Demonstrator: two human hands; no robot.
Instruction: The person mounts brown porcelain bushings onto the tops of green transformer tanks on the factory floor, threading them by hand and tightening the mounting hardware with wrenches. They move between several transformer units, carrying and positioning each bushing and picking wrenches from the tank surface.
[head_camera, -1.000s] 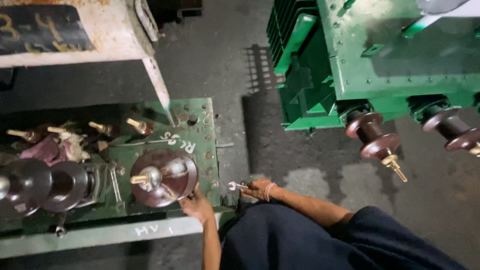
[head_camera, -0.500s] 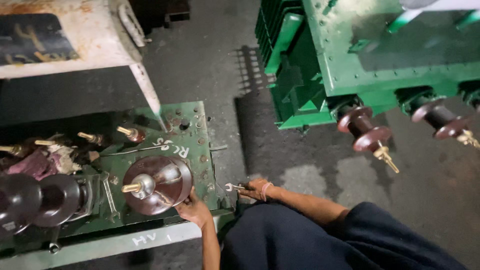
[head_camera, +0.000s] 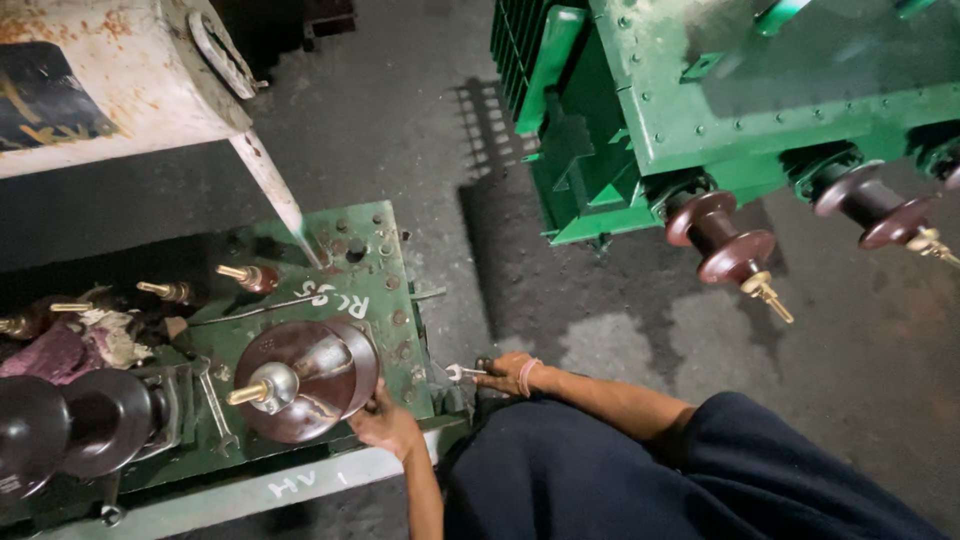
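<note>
The right hand has its grip closed around a small metal spanner, whose open end pokes out toward the side edge of the green cover plate. That hand sits just off the plate's corner, low against the dark-trousered knee. The left hand is pressed to the lower rim of the big brown insulator, fingers curled against its skirt; whether they truly clasp it or only steady it I cannot tell. The insulator stands on the plate, its metal stud pointing away from that hand.

Beyond the left hand, two more dark insulators crowd the far end of the plate, and small brass terminals line its upper side beside a wad of rag. A loose wrench lies flat on the plate just past the insulator.

Outward from the right hand the concrete floor opens wide, up to the green transformer tank, whose own insulators jut over the floor well apart from the hand. A rusty white tank overhangs the plate's far edge.
</note>
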